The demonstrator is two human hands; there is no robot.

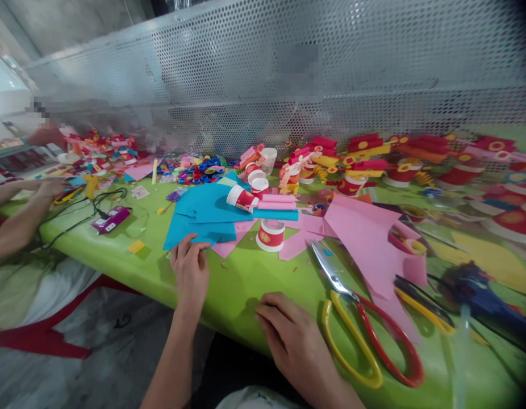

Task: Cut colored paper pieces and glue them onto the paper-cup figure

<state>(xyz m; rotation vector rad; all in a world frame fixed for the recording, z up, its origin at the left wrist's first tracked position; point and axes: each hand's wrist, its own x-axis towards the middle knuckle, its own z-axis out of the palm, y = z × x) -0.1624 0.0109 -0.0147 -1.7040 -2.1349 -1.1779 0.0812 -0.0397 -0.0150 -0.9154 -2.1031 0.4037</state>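
Observation:
My left hand (190, 272) lies at the front edge of the blue paper (203, 213), its loosely bent fingers touching it. At the table's near edge, my right hand (292, 335) is closed, fingers bent together; whatever they hold, if anything, is hidden. Beyond it stands a small red and white paper cup (270, 236). Another red and white cup (241, 199) is tilted on the blue paper, beside pink and blue paper rolls (275, 215). To the right of my right hand lie large scissors (346, 292) with one yellow and one red handle, blades slightly apart.
Pink paper (360, 238) lies behind the scissors, with a dark blue glue gun (484, 295) at right. Paper-cup figures (359, 165) line the perforated metal panel (374, 74). Bottle caps (203, 169) are heaped behind. A purple power socket (111, 220) and another person's arms (28, 210) are left.

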